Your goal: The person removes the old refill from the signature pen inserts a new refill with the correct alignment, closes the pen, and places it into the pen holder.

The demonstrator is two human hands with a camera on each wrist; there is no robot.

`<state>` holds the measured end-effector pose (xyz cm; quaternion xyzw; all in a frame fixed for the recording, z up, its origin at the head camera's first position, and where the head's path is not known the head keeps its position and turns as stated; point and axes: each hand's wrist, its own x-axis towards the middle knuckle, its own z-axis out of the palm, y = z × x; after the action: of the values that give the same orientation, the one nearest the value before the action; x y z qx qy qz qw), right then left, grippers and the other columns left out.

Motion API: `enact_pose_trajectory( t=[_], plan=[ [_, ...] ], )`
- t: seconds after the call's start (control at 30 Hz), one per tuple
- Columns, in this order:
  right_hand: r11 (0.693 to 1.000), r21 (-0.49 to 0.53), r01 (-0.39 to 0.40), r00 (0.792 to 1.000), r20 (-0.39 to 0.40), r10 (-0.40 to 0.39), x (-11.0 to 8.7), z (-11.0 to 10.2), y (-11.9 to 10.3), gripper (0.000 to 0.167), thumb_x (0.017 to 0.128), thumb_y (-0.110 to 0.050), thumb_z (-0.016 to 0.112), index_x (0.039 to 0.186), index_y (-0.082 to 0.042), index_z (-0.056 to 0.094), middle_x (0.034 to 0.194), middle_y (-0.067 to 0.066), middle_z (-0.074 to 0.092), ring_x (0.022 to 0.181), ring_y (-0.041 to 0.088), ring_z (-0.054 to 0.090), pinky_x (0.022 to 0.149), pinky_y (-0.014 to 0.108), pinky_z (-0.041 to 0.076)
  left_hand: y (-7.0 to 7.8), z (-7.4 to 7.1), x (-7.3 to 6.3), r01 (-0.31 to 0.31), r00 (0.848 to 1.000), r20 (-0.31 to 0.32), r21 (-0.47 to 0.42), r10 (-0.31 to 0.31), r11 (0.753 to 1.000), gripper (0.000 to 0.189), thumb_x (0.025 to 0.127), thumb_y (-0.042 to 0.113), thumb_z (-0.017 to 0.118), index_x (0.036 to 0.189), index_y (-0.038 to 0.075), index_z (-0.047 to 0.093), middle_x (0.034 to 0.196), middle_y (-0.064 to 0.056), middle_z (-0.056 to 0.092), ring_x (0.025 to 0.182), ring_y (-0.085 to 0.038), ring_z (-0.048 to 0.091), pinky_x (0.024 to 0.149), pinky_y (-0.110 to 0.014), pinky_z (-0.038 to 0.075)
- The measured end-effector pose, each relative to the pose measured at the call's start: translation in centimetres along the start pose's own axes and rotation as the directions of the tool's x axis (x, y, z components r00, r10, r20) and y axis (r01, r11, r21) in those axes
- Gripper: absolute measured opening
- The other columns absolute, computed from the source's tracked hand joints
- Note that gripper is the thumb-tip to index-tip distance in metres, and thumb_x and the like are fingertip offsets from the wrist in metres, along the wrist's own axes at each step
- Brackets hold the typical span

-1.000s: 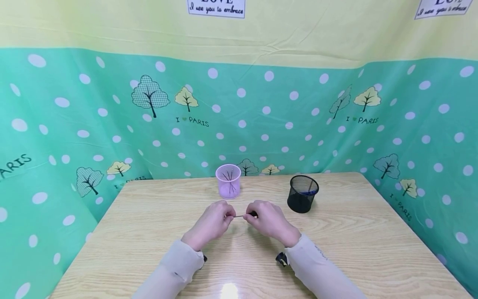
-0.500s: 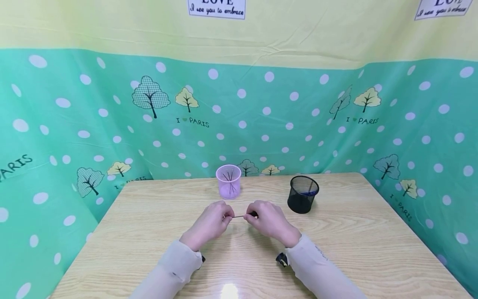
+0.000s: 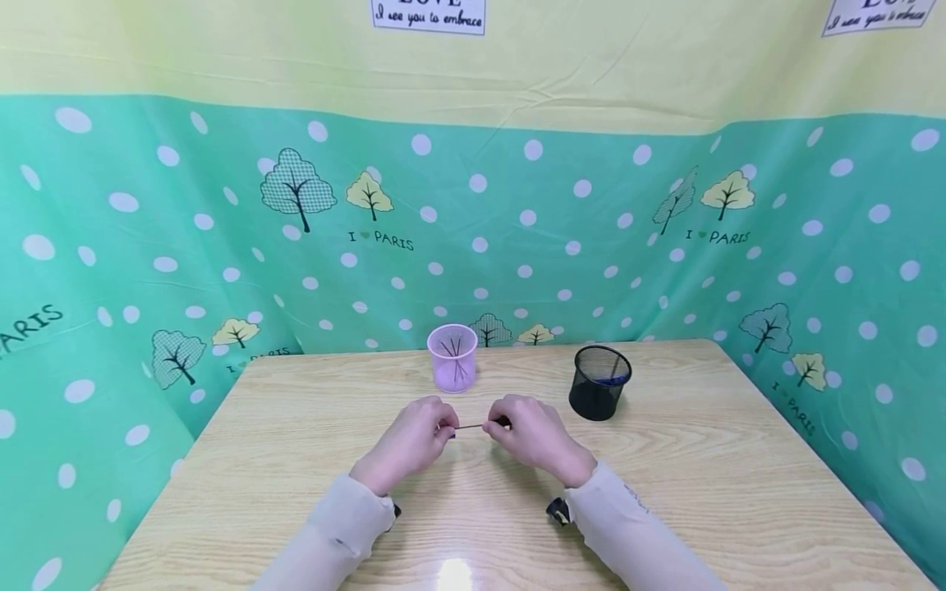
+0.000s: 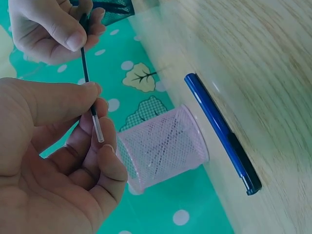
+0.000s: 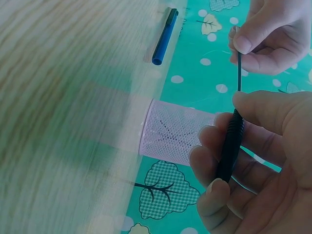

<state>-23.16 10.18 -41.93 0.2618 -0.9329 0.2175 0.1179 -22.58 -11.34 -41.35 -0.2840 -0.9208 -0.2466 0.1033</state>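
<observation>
The cloth (image 3: 473,222) behind the purple cup (image 3: 446,375) says "I PARIS", with hearts (image 3: 363,237) between. Above the cup, a sign (image 3: 429,16) says "LOVE", cut off, and "I see you to embrace"; another sign (image 3: 877,16), far right, is blurry.

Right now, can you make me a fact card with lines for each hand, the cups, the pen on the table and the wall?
Left hand: pinches a thin dark rod
Right hand: holds a ribbed black handle in line with the rod; the thumb hides where they meet
Purple mesh cup: upright, beyond the hands, with thin dark sticks inside
Black mesh cup: upright, farther right, something blue inside
Blue pen: lying on the wood-patterned table
Wall: green and yellow cloth with dots and trees
</observation>
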Motion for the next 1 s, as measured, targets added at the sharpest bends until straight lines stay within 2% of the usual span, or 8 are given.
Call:
enact_pose_trajectory(
  t=[0.6,1.0],
  plan=[
    [1.000,0.003,0.004,1.000,-0.017,-0.004,0.06,-0.07,0.04,0.009,0.087,-0.029,0.069,0.078,-0.027,0.067,0.077,-0.016,0.058,0.066,0.001,0.052,0.056,0.026,0.043,-0.43,-0.44,-0.19,0.008,1.000,0.005,-0.013,-0.008,1.000,0.008,0.080,0.002,0.070,0.082,0.009,0.070,0.077,0.008,0.056,0.073,-0.009,0.054,0.068,-0.029,0.049],
    [1.000,0.000,-0.018,1.000,-0.001,0.018,0.09,-0.02,0.11,0.009,0.088,-0.029,0.066,0.080,-0.026,0.067,0.078,-0.016,0.058,0.065,0.001,0.051,0.056,0.025,0.043,-0.95,-0.63,-0.55,0.026,1.000,-0.008,-0.021,-0.026,0.999,0.013,0.078,-0.003,0.068,0.083,0.008,0.071,0.079,0.002,0.062,0.075,-0.010,0.055,0.070,-0.031,0.050]
  ],
)
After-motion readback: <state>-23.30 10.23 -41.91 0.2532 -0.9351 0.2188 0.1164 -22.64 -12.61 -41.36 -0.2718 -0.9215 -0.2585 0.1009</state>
